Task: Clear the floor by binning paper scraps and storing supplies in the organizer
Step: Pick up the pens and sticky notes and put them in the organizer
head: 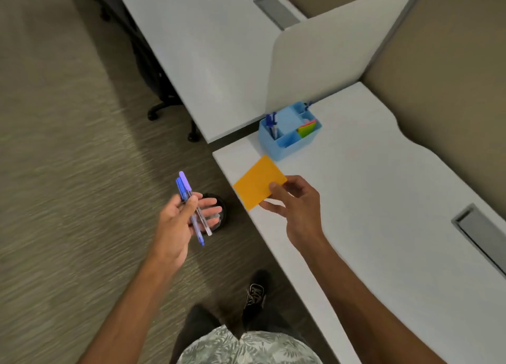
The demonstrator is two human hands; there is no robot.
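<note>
My left hand (178, 221) holds two blue-capped pens (189, 199) over the carpet, caps pointing up and away. My right hand (295, 205) pinches an orange sticky-note pad (257, 181) by its near corner, above the front left corner of the white desk (369, 199). A light-blue organizer (284, 147) stands on the desk just beyond the pad, with pens (271, 122) in its left compartment and colourful notes (307, 128) in its right one. A small black bin (223, 202) sits on the floor beside the desk, mostly hidden behind my left hand.
A white divider panel (328, 57) rises behind the organizer. A second desk (205, 49) runs to the back left, with an office chair base (164, 109) under it. A cable slot (482, 235) is set into the near desk at right. My shoe (254, 298) stands by the desk edge.
</note>
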